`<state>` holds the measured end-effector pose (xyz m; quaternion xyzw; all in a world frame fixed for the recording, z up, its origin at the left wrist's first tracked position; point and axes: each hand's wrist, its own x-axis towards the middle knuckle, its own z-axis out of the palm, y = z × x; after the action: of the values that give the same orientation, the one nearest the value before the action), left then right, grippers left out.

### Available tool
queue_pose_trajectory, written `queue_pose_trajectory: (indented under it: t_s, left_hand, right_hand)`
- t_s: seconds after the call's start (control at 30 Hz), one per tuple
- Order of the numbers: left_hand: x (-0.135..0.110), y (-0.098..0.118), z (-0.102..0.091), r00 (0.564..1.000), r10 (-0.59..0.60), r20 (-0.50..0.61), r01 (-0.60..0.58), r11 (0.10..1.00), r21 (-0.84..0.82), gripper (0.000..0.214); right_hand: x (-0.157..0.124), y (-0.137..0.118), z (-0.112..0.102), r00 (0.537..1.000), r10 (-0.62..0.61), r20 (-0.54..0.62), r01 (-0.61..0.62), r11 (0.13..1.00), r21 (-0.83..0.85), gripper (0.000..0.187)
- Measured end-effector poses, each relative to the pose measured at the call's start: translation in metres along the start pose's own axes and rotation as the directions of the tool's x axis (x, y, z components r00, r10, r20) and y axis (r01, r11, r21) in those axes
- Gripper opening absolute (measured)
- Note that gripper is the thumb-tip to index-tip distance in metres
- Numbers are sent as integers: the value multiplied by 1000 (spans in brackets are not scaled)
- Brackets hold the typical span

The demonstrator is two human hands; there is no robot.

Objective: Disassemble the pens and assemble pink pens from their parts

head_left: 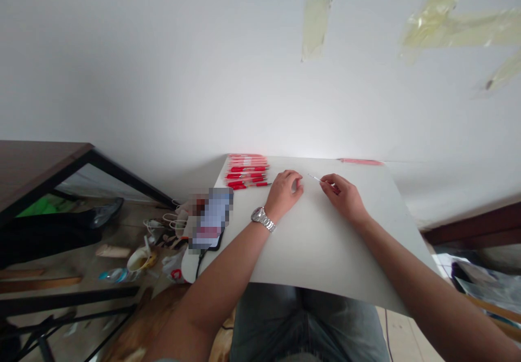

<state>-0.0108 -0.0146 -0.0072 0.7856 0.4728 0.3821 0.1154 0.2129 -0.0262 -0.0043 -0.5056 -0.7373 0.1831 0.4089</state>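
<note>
My right hand [344, 195] rests on a white board [325, 248] and pinches a thin white pen refill [314, 178] that points left. Just left of the refill's tip, my left hand [287, 191] is curled, fingertips pressed together near a small object I cannot make out; a metal watch sits on its wrist. A row of several red pens [247, 171] lies at the board's far left corner, beside my left hand. One more red pen [360, 161] lies alone at the far edge.
A phone [211, 218] on a cable lies on the board's left edge. Left of it the floor holds cups, cables and clutter under a dark table [40, 161]. A white wall with tape strips rises behind. My jeans show under the board.
</note>
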Motion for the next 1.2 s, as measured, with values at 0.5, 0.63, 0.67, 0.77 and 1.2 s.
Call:
queue_pose_trajectory:
  t_s: [0.5, 0.63, 0.67, 0.77, 1.2]
  left_hand:
    - [1, 2, -1, 1000, -13, -15, 12, 1000, -24, 20]
    - [1, 3, -1, 999, -17, -28, 16, 999, -32, 19]
    - [1, 4, -2, 999, -21, -35, 20, 999, -35, 18]
    - [2, 6, -4, 997, -36, -65, 32, 998, -54, 16]
    - [2, 9, -1, 990, -112, -85, 72, 922, -381, 17]
  right_hand:
    - [0, -1, 0, 1000, 25, 16, -25, 1000, 10, 25]
    - [0, -2, 0, 999, 26, 18, -26, 1000, 5, 23]
    - [0, -2, 0, 1000, 24, 16, -24, 1000, 2, 23]
    - [0, -2, -1, 1000, 18, 15, -18, 1000, 2, 25]
    - [-2, -5, -3, 999, -19, 47, 19, 1000, -7, 23]
